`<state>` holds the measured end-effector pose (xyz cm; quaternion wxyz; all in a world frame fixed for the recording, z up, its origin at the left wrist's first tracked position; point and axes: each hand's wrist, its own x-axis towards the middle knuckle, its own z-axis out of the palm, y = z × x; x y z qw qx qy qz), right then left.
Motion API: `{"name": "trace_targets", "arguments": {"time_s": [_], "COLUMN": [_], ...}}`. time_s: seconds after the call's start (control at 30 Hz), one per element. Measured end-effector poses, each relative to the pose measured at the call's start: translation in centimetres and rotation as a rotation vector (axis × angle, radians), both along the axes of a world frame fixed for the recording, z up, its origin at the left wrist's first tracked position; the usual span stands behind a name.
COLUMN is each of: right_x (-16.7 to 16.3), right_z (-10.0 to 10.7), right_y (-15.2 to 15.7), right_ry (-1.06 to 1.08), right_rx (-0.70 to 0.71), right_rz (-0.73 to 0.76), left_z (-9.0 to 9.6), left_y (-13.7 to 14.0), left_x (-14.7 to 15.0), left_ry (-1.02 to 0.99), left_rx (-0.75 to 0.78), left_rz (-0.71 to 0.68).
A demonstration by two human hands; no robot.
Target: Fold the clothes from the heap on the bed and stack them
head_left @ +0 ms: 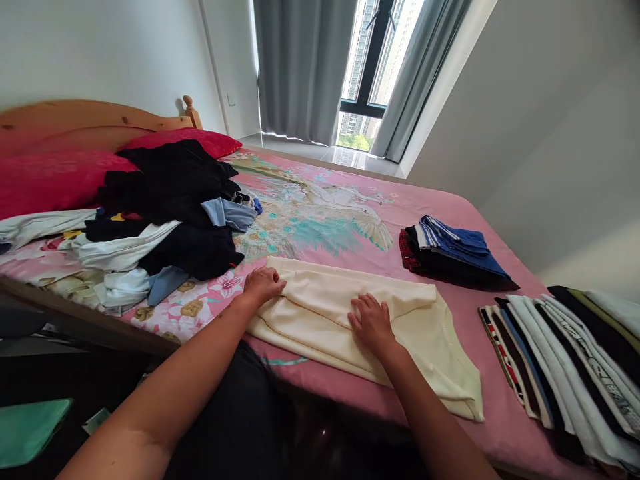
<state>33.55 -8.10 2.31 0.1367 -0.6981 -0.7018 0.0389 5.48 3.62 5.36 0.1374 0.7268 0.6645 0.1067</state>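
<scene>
A cream garment (320, 320) lies along the near edge of the bed, its far side folded over toward me. Whether it is a shirt or another piece of clothing I cannot tell. At its left end, my left hand (263, 287) has its fingers closed on the fabric near the far corner. My right hand (371, 323) rests on the middle of the cloth with fingers stretched out, holding nothing.
Rumpled clothes (175, 193) are heaped at the left beside red pillows (55, 179). A small stack of folded clothes (453, 253) sits at the right, and a long row of folded clothes (565, 367) lines the right edge of the pink bedsheet (425, 200).
</scene>
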Motion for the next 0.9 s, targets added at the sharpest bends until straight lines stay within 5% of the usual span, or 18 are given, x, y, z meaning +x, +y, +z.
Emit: {"name": "trace_targets", "arguments": {"time_s": [0.17,0.4,0.6,0.73,0.9], "right_x": [-0.1,-0.1,0.7,1.5,0.4], "right_z": [-2.1,-1.6,-0.8,0.2,1.4], "right_y": [-0.7,-0.8,-0.5,0.1,0.5], "right_ry": [-0.055,0.001,0.132,0.170,0.226], "right_rx": [0.013,0.011,0.123,0.210,0.221], "right_rz": [-0.021,-0.012,-0.018,-0.026,0.026], "left_z": [-0.4,-0.9,-0.9,-1.5,-1.5], "left_y": [0.5,1.0,2.0,2.8,1.8], "left_x": [0.0,0.4,0.3,-0.4,1.3], "left_ry": [-0.108,-0.205,-0.338,-0.258,-0.188], "left_rx": [-0.096,-0.127,0.092,0.193,0.481], "left_rz": [0.018,0.060,0.121,0.190,-0.169]}}
